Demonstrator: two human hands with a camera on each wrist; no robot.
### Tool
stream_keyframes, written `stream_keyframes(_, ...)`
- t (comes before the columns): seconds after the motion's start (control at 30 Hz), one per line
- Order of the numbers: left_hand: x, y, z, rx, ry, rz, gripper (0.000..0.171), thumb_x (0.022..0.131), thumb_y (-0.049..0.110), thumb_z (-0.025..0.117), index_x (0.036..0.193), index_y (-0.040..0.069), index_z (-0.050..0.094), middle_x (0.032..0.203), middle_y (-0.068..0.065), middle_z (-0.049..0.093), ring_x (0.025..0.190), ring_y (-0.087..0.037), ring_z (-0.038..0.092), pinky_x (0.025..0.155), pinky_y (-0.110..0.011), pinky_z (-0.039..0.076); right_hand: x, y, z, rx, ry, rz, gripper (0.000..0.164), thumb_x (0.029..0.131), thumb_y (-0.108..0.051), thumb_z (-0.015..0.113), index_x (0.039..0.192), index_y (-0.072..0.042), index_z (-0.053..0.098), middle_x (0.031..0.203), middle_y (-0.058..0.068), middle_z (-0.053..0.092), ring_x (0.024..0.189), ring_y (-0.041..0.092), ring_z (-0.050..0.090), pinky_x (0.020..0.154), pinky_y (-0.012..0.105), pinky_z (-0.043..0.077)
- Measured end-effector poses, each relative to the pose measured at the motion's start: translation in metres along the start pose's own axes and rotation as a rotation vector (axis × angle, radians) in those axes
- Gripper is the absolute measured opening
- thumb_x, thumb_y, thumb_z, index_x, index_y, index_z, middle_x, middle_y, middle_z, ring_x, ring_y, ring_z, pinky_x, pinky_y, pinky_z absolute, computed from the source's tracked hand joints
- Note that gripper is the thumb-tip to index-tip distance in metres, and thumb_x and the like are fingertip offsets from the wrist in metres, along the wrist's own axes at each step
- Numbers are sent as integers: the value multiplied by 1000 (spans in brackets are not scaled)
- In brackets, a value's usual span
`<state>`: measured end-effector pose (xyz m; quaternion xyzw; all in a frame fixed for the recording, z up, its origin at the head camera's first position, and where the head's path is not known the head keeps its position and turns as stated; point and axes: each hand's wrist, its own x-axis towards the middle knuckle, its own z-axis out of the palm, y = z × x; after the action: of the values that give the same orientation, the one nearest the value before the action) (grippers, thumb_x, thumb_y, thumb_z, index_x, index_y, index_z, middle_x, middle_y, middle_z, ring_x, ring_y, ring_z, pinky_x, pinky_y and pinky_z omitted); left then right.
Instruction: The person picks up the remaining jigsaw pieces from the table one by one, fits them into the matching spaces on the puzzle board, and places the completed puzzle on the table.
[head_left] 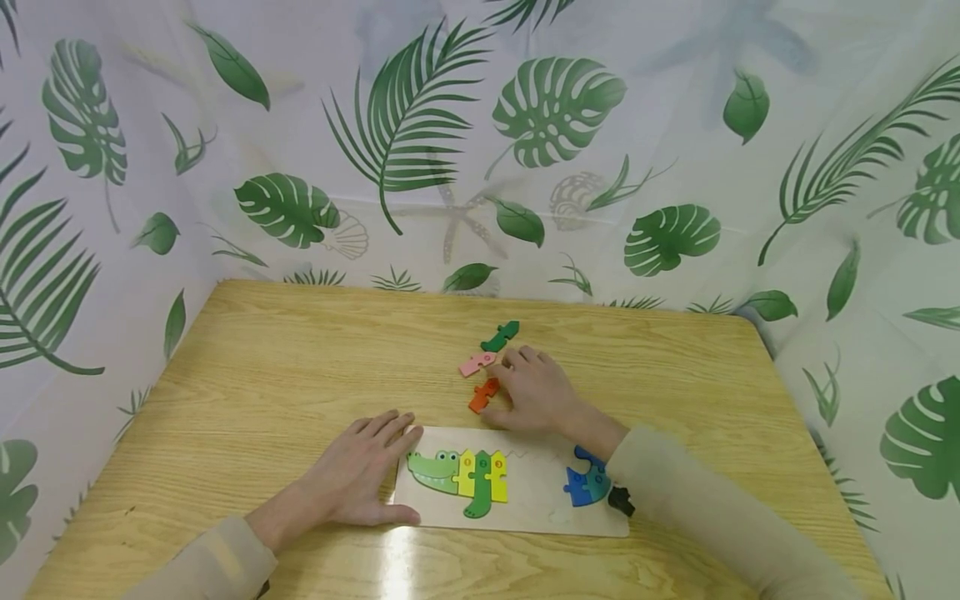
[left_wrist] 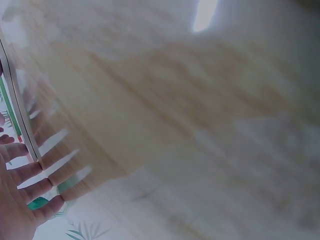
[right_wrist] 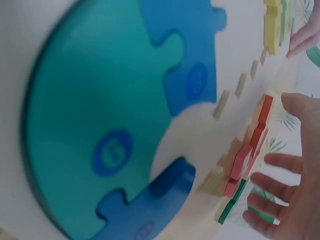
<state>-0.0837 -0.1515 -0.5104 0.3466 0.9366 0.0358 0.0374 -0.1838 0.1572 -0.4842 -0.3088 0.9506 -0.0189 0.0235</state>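
My left hand (head_left: pixel 363 471) lies spread at the left end of a pale wooden puzzle board (head_left: pixel 536 512), fingers straight at its edge. On the board are a crocodile head piece (head_left: pixel 435 472), yellow and green body pieces (head_left: pixel 482 487), and blue and teal tail pieces (head_left: pixel 587 486) at the right. My right hand (head_left: pixel 536 392) reaches over the board's back edge, its fingers extended beside an orange puzzle piece (head_left: pixel 483 395) and a pink puzzle piece (head_left: pixel 474 364). A dark green leg piece (head_left: pixel 500 336) lies behind them. In the right wrist view the right hand (right_wrist: pixel 292 192) has a gap between thumb and fingers.
The wooden table (head_left: pixel 300 350) extends around the board, and a leaf-patterned sheet (head_left: pixel 450 150) hangs behind it and at both sides. A small black object (head_left: pixel 621 501) shows by the right cuff, over the board's right end.
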Motion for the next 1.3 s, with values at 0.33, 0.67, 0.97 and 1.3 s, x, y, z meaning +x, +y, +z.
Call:
stream_keyframes(0.33, 1, 1, -1, 0, -7, -6, 115, 81, 95, 49, 162, 14, 42, 167, -14, 44, 151, -37, 47, 119, -55, 46, -1, -10, 4, -117, -12, 135, 84, 83, -87, 58, 126, -15, 69, 119, 11, 64, 115, 31, 56, 105, 55, 49)
stream_keyframes(0.67, 1, 0, 0, -5, -7, -6, 115, 81, 95, 49, 162, 14, 42, 167, -15, 44, 151, -38, 47, 119, -56, 46, 1, -15, 7, -158, -31, 171, 87, 84, -87, 57, 127, -12, 70, 124, 13, 65, 116, 31, 57, 103, 52, 52)
stream_keyframes(0.97, 1, 1, -1, -14, -14, -5, 115, 81, 94, 50, 162, 13, 43, 167, -15, 44, 152, -38, 47, 119, -56, 46, 2, -18, 5, -158, -44, 165, 84, 86, -84, 58, 126, -11, 71, 119, 12, 63, 109, 29, 54, 93, 47, 51)
stream_keyframes(1.3, 2, 0, 1, 10, -1, 6, 114, 82, 95, 48, 161, 13, 43, 166, -15, 46, 151, -38, 48, 118, -54, 47, 4, -20, 4, -165, -46, 152, 81, 87, -79, 59, 127, -10, 70, 118, 13, 62, 109, 28, 53, 92, 45, 53)
